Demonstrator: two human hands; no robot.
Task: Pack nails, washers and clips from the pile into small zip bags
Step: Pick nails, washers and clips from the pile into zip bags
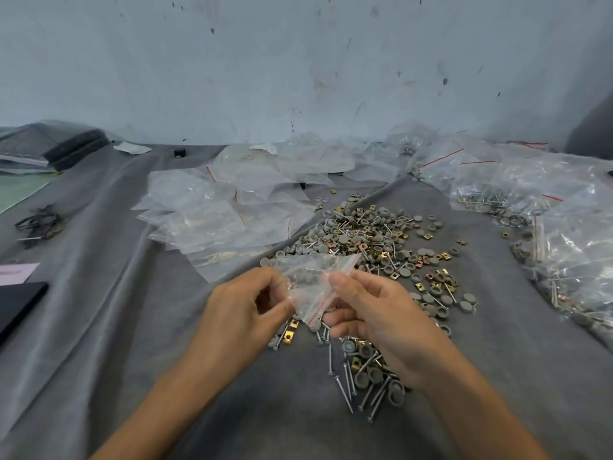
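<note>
Fingers (345, 282) of both hands are curled and pinching one small zip bag (308, 280): left hand (245, 313) grips its 9 o'clock edge between thumb and forefinger, right hand (368, 313) pinches the 3 o'clock side near the red zip line. The bag is held clear of the grey cloth-covered surface (132, 327), at frame centre, just on the near side of the pile (371, 240). The pile spreads from 12 to 3 o'clock of the hands, with grey washers (464, 305), brass clips (288, 335) and nails (345, 383) mixed; a smaller scatter lies at 5 o'clock under the right wrist. Grey shapes show through the bag, but whether they are inside or behind it cannot be told. Empty bags (205, 214) are fanned at 10 to 11 o'clock, filled bags (547, 200) heaped at 2 to 3 o'clock. The step looks like opening or closing the bag mouth; which one is unclear. To do it well, the pinches should sit close to the red strip, one on each film layer, and pull apart evenly so the seal pops without tearing. Keep the mouth facing up and directly over the pile, so anything dropped lands back there. Nail points could pierce the thin film, so feed them head first.
</note>
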